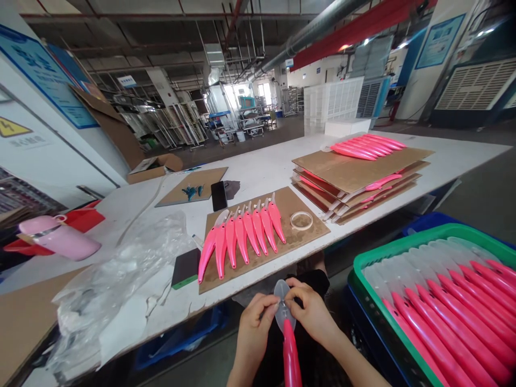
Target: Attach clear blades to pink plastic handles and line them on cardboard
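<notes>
A pink fishing lure (291,357) with a clear oval lip (281,289) is held in front of my body, lip end away from me. My left hand (258,317) pinches at the lip's left side with thumb and forefinger. On the opposite side, my right hand (308,306) is closed with its fingertips at the small metal fitting in the middle of the lip. Whether a tiny part sits between the fingertips is hidden. Beyond my hands, several similar pink lures (242,239) lie in a row on a cardboard sheet (298,244), beside a ring-shaped roll (301,221).
A green tray (363,262) of pink lures stands at the right. Stacked cardboard sheets (322,166) with lures between them sit on the white table (266,174). A black-and-green block (185,269), phone (219,195), plastic bag (133,263) and pink bottle (60,239) lie leftward.
</notes>
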`<state>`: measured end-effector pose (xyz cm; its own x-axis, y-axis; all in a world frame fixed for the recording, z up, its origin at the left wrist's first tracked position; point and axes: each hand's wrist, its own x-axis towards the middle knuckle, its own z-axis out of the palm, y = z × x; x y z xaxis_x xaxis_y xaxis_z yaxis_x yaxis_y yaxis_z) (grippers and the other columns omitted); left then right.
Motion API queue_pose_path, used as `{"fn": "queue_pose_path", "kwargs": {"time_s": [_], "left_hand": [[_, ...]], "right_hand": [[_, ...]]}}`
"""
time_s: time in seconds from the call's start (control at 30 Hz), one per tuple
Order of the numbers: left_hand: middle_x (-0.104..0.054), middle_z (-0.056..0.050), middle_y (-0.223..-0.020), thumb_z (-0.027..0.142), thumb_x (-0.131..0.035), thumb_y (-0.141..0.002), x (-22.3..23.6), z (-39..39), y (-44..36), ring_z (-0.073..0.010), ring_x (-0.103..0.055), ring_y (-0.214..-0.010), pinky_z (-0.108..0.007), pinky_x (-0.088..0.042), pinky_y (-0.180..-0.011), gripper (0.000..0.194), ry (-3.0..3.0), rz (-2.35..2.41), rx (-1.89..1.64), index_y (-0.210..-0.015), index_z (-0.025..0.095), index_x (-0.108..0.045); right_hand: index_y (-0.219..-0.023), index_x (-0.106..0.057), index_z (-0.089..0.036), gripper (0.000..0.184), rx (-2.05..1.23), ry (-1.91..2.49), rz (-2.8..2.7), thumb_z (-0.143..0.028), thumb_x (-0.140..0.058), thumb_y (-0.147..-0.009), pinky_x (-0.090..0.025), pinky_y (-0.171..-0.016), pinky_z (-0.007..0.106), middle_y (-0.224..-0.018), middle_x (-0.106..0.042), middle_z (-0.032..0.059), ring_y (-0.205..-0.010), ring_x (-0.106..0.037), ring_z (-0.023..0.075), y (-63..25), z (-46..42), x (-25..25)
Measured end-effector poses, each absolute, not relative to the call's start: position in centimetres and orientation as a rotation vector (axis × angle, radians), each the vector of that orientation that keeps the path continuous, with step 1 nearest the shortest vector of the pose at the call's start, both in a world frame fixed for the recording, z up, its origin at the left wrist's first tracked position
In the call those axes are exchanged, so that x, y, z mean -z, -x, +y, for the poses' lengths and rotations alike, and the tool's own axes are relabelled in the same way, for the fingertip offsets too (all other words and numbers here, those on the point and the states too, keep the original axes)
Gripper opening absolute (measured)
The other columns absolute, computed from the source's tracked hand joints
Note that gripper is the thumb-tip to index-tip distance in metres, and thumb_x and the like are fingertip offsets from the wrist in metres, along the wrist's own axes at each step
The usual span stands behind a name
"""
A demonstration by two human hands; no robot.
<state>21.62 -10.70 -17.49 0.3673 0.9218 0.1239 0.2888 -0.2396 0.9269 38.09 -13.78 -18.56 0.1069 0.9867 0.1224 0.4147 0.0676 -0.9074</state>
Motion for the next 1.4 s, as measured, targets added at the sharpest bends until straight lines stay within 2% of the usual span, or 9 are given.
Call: {"fn": "queue_pose_path", "kwargs": {"time_s": [0.1, 0.2, 0.27, 0.37, 0.53, 0.87, 1.03, 1.33, 1.4], "left_hand": [[-0.062, 0.0, -0.079, 0.029, -0.057, -0.084, 17.6, -10.5, -21.7, -0.0167, -0.057, -0.076, -0.026, -0.044, -0.073, 0.025, -1.738, 1.07, -0.808, -0.106, 0.023, -0.07], [-0.059, 0.004, -0.073, 0.026, -0.058, -0.081, 17.6, -10.4, -21.8, -0.0154, -0.055, -0.069, -0.026, -0.044, -0.072, 0.055, -1.663, 1.088, -0.745, -0.135, 0.02, -0.048], [-0.058, 0.003, -0.071, 0.027, -0.058, -0.08, 17.4, -10.4, -21.9, -0.0158, -0.054, -0.067, -0.027, -0.044, -0.07, 0.052, -1.645, 1.115, -0.724, -0.13, 0.017, -0.052], [-0.057, 0.002, -0.07, 0.031, -0.056, -0.08, 17.0, -10.6, -22.3, -0.0168, -0.054, -0.065, -0.027, -0.042, -0.065, 0.025, -1.687, 1.161, -0.708, -0.099, 0.017, -0.066], [-0.058, 0.0, -0.07, 0.031, -0.051, -0.083, 16.7, -10.9, -22.8, -0.0172, -0.053, -0.065, -0.026, -0.04, -0.062, 0.017, -1.74, 1.194, -0.705, -0.078, 0.02, -0.063], [-0.058, -0.001, -0.072, 0.029, -0.047, -0.085, 16.9, -11.0, -23.0, -0.0186, -0.054, -0.068, -0.028, -0.039, -0.064, 0.018, -1.844, 1.245, -0.695, -0.075, 0.02, -0.058], [-0.06, -0.003, -0.076, 0.028, -0.048, -0.085, 16.9, -10.9, -23.0, -0.0208, -0.057, -0.073, -0.031, -0.043, -0.068, 0.018, -1.868, 1.235, -0.724, -0.076, 0.019, -0.06], [-0.063, -0.006, -0.092, 0.025, -0.046, -0.086, 17.9, -11.1, -23.0, -0.0227, -0.061, -0.086, -0.036, -0.05, -0.077, 0.021, -1.828, 1.206, -0.913, -0.094, 0.021, -0.066], [-0.063, -0.007, -0.095, 0.024, -0.048, -0.084, 18.1, -11.2, -23.2, -0.0214, -0.06, -0.082, -0.036, -0.051, -0.076, 0.022, -1.815, 1.245, -0.986, -0.098, 0.021, -0.065]], "right_hand": [[-0.071, -0.065, -0.019, 0.016, -0.816, 1.48, -1.454, -0.008, -0.054, -0.076, -0.04, -0.096, 0.036, -0.109, -0.067, 0.0089, -0.111, -0.058, 0.0242, -38.1, -13.9, 18.5], [-0.071, -0.065, -0.02, 0.017, -0.814, 1.479, -1.446, -0.008, -0.054, -0.076, -0.04, -0.096, 0.037, -0.114, -0.065, 0.0089, -0.111, -0.058, 0.0238, -38.1, -14.0, 18.5], [-0.071, -0.065, -0.02, 0.018, -0.81, 1.478, -1.444, -0.008, -0.053, -0.076, -0.04, -0.096, 0.037, -0.116, -0.065, 0.0091, -0.111, -0.058, 0.0235, -38.0, -14.0, 18.5], [-0.071, -0.066, -0.02, 0.018, -0.799, 1.476, -1.446, -0.007, -0.053, -0.075, -0.04, -0.096, 0.037, -0.115, -0.065, 0.0094, -0.111, -0.058, 0.0237, -37.8, -13.9, 18.5], [-0.071, -0.066, -0.02, 0.018, -0.787, 1.478, -1.452, -0.007, -0.053, -0.075, -0.043, -0.093, 0.037, -0.115, -0.065, 0.0098, -0.106, -0.06, 0.0237, -37.7, -13.8, 18.3], [-0.076, -0.069, -0.02, 0.018, -0.797, 1.455, -1.48, -0.008, -0.055, -0.074, -0.042, -0.097, 0.039, -0.122, -0.062, 0.0101, -0.115, -0.057, 0.0251, -38.1, -13.8, 18.5], [-0.074, -0.068, -0.02, 0.017, -0.778, 1.455, -1.43, -0.008, -0.056, -0.073, -0.042, -0.096, 0.039, -0.121, -0.063, 0.0098, -0.11, -0.06, 0.0243, -37.8, -13.7, 18.9], [-0.07, -0.064, -0.021, 0.018, -0.768, 1.391, -1.391, -0.009, -0.053, -0.076, -0.042, -0.094, 0.034, -0.116, -0.064, 0.0061, -0.11, -0.058, 0.0227, -37.3, -13.9, 19.5], [-0.07, -0.064, -0.021, 0.017, -0.764, 1.383, -1.39, -0.009, -0.054, -0.076, -0.042, -0.094, 0.033, -0.116, -0.064, 0.0055, -0.108, -0.058, 0.0226, -37.3, -14.0, 19.4]]}}
